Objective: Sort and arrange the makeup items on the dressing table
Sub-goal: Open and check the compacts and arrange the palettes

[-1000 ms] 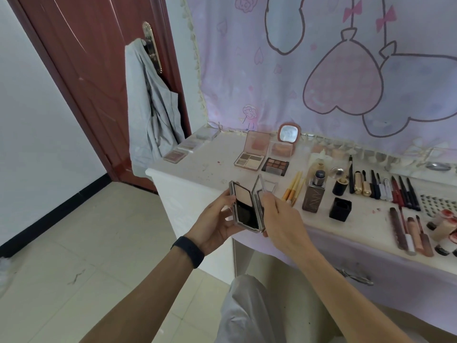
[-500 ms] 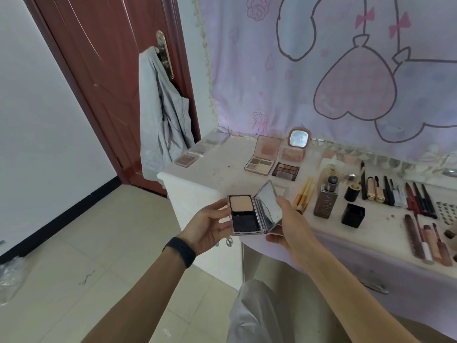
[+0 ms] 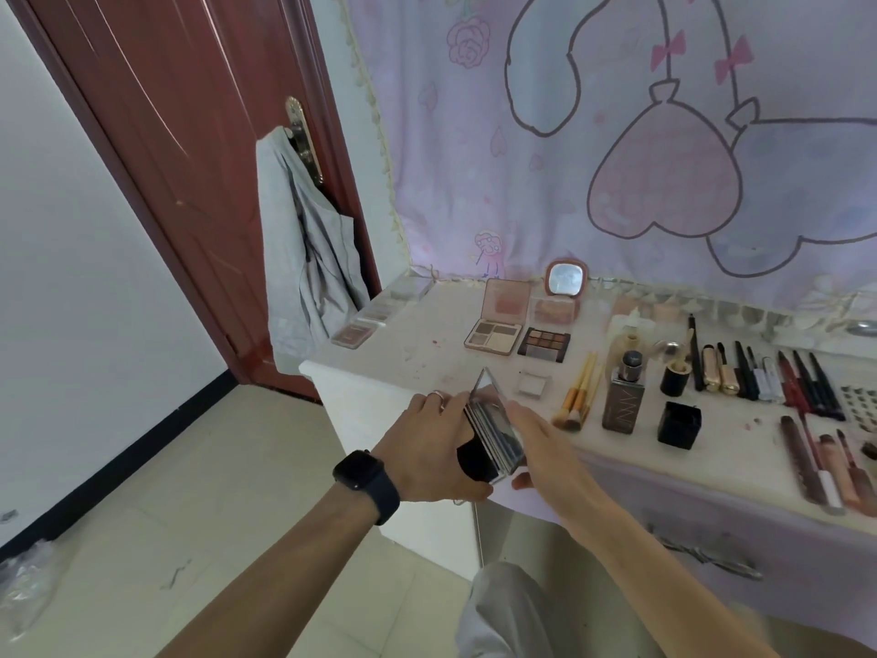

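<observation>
— The fingers [image 3: 443,401] of the left hand [image 3: 427,448], how do they lie?
— Curled round the left side of the powder compact [image 3: 493,436], thumb underneath.
— And the right hand [image 3: 545,448]?
— It grips the other side, fingers laid along the mirrored lid and thumb below. The lid stands only narrowly apart from the base.
— Where is the compact?
— Held in the air between both hands, over the front edge of the tabletop [image 3: 427,353], left of the makeup brushes [image 3: 576,396] and the foundation bottle [image 3: 621,403].
— Anything behind it?
— Two open eyeshadow palettes [image 3: 493,334] lie further back.
</observation>
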A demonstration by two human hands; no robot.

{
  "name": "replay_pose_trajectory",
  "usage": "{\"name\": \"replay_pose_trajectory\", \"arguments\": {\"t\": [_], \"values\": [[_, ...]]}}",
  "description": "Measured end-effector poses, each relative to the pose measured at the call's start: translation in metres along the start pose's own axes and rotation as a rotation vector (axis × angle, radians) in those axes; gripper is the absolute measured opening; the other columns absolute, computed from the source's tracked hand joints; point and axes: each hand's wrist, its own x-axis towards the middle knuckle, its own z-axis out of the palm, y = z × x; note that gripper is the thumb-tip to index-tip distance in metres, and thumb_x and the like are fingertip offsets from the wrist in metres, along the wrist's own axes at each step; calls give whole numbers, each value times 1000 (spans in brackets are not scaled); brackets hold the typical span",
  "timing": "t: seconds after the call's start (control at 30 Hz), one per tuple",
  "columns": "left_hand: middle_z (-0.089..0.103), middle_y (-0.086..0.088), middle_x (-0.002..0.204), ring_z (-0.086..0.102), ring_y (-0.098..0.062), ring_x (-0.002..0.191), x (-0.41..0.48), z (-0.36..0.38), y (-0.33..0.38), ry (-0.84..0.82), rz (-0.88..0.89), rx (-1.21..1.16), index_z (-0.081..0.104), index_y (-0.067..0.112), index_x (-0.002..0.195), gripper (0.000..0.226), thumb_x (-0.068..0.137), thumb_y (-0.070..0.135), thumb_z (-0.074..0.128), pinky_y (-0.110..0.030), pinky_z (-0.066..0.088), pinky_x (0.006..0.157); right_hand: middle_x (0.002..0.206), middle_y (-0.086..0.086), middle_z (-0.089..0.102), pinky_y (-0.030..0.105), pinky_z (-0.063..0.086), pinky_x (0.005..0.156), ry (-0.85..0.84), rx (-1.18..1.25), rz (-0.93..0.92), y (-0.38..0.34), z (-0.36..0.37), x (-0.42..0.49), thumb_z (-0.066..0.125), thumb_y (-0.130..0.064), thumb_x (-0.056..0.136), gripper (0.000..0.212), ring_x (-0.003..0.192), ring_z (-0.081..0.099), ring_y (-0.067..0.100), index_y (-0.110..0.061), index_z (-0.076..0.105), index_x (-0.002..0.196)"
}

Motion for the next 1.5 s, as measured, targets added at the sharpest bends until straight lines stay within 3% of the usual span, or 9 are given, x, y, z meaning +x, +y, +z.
{"name": "replay_pose_trajectory", "arguments": {"t": [0.3,0.4,0.47,0.53,0.6,0.67,0.9,1.27,1.5], "values": [[52,9,110,45,-17,104,29,16,4,121,-23,-39,41,28,127,87,52,68,60,-28,37,93,112,-21,68,24,52,71,-69,32,-75,-5,-19,2,31,-69,97,44,99,63,1,-47,56,125],[55,5,107,46,-20,104,40,9,0,128,-152,-149,44,25,124,87,50,68,60,-29,33,89,113,-17,66,31,53,85,59,-17,-122,9,-29,-7,30,-81,89,46,99,63,3,-52,56,113],[58,5,105,48,-22,106,49,2,-3,117,-245,-181,47,24,128,91,51,72,55,-31,31,91,109,-24,63,26,52,84,206,-237,-223,29,-38,-17,40,-76,86,42,99,60,-2,-48,56,113],[61,1,109,49,-25,111,60,-4,-4,102,-351,-201,49,23,132,95,51,73,51,-35,32,98,110,-24,59,29,52,86,395,-555,-370,49,-47,-24,55,-52,94,33,103,55,0,-35,59,122],[62,-8,117,48,-29,117,73,-7,-1,80,-435,-181,50,16,132,100,50,73,49,-38,32,103,110,-8,64,34,54,85,567,-834,-542,66,-57,-25,65,-29,92,27,105,56,15,-18,67,117],[60,-13,122,48,-32,119,85,-7,5,65,-493,-163,50,8,128,101,51,73,50,-39,33,102,109,5,67,40,54,84,656,-1019,-625,79,-68,-24,61,-29,87,31,103,60,25,-11,71,110],[55,-17,132,41,-36,126,105,10,15,129,-578,-177,25,1,148,107,72,66,62,-39,34,103,128,7,60,43,47,102,592,-1130,-654,120,-90,-13,55,-33,89,42,118,57,29,-15,64,126],[54,-15,137,42,-35,128,96,26,9,245,-526,-256,32,9,147,98,75,69,62,-44,32,110,137,7,55,44,38,107,620,-1149,-712,140,-93,-5,63,-28,88,54,125,51,30,-19,55,141],[29,-15,155,15,-28,147,77,35,-1,289,-491,-372,16,21,156,114,70,74,68,-43,21,119,135,8,58,43,36,108,643,-1172,-725,138,-93,-5,69,-27,84,56,124,51,29,-17,60,138]]}}
